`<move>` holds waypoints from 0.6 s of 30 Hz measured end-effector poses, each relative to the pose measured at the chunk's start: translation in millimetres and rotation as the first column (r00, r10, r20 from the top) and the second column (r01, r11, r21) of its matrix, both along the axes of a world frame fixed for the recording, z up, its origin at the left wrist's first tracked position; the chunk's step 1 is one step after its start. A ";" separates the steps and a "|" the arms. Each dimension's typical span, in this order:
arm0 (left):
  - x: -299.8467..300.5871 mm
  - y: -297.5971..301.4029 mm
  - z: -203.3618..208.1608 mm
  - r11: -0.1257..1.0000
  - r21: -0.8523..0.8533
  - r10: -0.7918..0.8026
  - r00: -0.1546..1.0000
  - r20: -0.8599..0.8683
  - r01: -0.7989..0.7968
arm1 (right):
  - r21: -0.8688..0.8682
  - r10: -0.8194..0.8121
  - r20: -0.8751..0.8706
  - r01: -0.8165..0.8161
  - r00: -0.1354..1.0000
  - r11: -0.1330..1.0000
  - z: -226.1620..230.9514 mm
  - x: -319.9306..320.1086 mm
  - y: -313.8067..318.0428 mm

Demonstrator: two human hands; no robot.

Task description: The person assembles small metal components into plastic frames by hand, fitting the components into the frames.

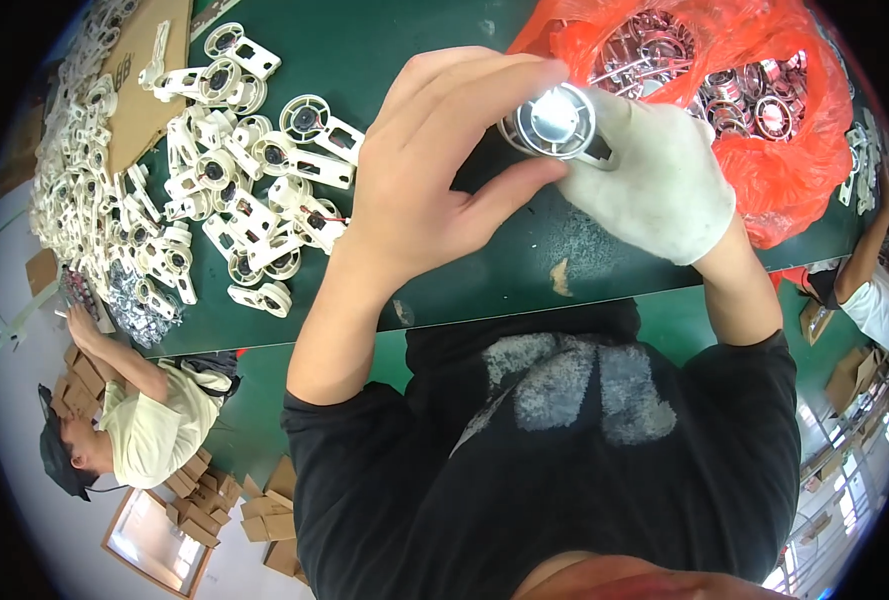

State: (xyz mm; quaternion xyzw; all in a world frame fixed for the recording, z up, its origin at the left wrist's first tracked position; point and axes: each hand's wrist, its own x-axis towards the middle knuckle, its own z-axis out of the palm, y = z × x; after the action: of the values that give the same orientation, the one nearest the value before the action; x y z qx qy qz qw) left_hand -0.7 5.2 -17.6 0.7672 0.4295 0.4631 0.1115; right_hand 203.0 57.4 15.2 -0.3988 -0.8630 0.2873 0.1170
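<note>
Over the green table (464,290), both my hands meet at a small round fan-like part (554,122) with a spoked rim and a bright, shiny silver centre. My bare left hand (429,165) curves round its left side, fingertips at the top and thumb at the bottom of the rim. From the right, my right hand (654,180), in a white glove, grips the same part; its fingers are partly hidden behind it. Left of my hands lie loose white fan frames (289,160) with round heads and slotted handles. Silver rings (729,95) fill an open red plastic bag (774,200) at the right.
A large heap of white frames (79,190) covers the far left beside a cardboard sheet (149,90). One person (154,430) works at the left end of the table, another (869,290) at the right. Cardboard boxes (269,510) stand on the floor.
</note>
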 end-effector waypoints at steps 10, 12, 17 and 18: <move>17.4 -8.3 0.0 0.981 -0.183 0.065 0.997 0.041 -0.057 | 0.097 0.027 0.006 -0.027 1.000 0.995 -9.2 4.3 -1.1; 10.1 -6.6 7.9 0.989 -0.121 0.083 0.996 0.012 -0.081 | 0.002 -0.022 -0.053 0.022 0.998 1.000 -6.4 3.3 -1.1; 5.0 -4.6 4.1 0.994 -0.105 0.025 0.997 0.073 -0.017 | -0.023 -0.010 0.006 0.010 1.000 1.000 3.7 1.5 1.1; 4.6 -3.9 4.1 0.997 -0.072 0.004 0.999 0.040 -0.001 | -0.022 -0.003 0.026 0.003 1.000 1.000 4.2 1.5 1.6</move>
State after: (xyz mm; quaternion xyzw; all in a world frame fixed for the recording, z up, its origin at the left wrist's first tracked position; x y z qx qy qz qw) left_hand 3.8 1.3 -13.5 0.7528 0.4445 0.4627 0.1469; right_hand 204.5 59.0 19.4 -0.4051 -0.8606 0.2912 0.1019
